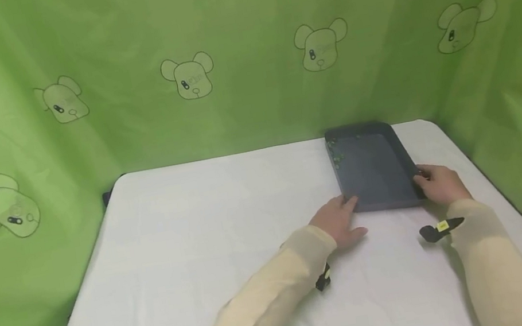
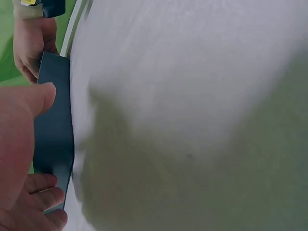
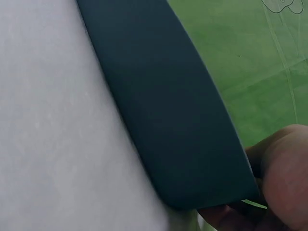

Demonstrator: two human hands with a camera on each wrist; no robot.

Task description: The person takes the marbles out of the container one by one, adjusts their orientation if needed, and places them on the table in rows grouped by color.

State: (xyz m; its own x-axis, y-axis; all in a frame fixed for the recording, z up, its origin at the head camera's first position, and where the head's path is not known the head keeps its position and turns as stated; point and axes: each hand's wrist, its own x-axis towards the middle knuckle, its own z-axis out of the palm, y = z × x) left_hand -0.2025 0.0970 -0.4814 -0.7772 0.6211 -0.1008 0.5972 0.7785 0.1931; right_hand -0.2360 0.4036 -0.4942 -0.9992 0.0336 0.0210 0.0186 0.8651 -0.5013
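A dark grey rectangular tray [image 1: 375, 172] with raised walls and small green leaf marks along its left side lies toward the back right of the table. My left hand [image 1: 337, 223] touches its near-left corner with the fingers, while the thumb [image 2: 44, 96] sticks out apart from them. Around the tray's right wall, close to the near-right corner, my right hand [image 1: 442, 183] grips with the thumb at the rim and the fingers outside. The right wrist view shows the outer wall [image 3: 163, 106] of the tray close up; part of the right fingers is hidden behind it.
A white cloth [image 1: 226, 204] covers the table. Green curtains [image 1: 234, 10] with bear-head drawings hang behind it and along both sides. A dark wrist device [image 1: 440, 230] sits at the right cuff, and another [image 1: 323, 278] hangs under the left cuff.
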